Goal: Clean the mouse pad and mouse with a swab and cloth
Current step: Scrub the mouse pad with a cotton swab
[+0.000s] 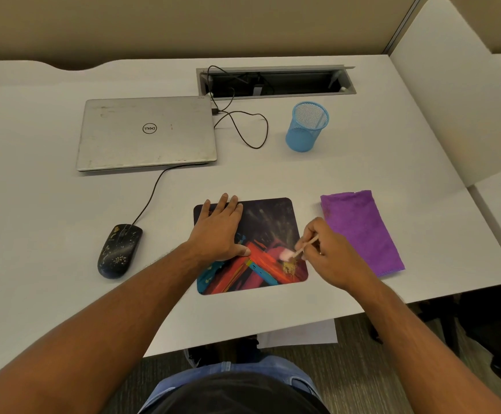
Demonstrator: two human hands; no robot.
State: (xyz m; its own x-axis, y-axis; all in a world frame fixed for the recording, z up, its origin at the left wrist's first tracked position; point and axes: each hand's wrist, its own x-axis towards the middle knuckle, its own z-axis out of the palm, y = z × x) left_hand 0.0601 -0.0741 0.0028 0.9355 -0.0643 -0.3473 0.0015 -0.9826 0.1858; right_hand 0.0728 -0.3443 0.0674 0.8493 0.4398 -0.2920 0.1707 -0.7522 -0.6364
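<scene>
Right hand (330, 255) pinches wooden swab (295, 251) on glossy square mouse pad (273, 222).

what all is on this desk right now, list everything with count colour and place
square printed mouse pad: 1, dark with red and teal, front centre, yellow crumbs near its right edge
wooden-stick swab: 1, pink tip, on the pad
folded cloth: 1, purple, right of the pad
corded mouse: 1, black, speckled with dirt, left of the pad
closed laptop: 1, silver, back left
mesh pen cup: 1, blue, back right
desk: 1, white
left hand: flat on the pad
right hand: pinching the swab
</scene>
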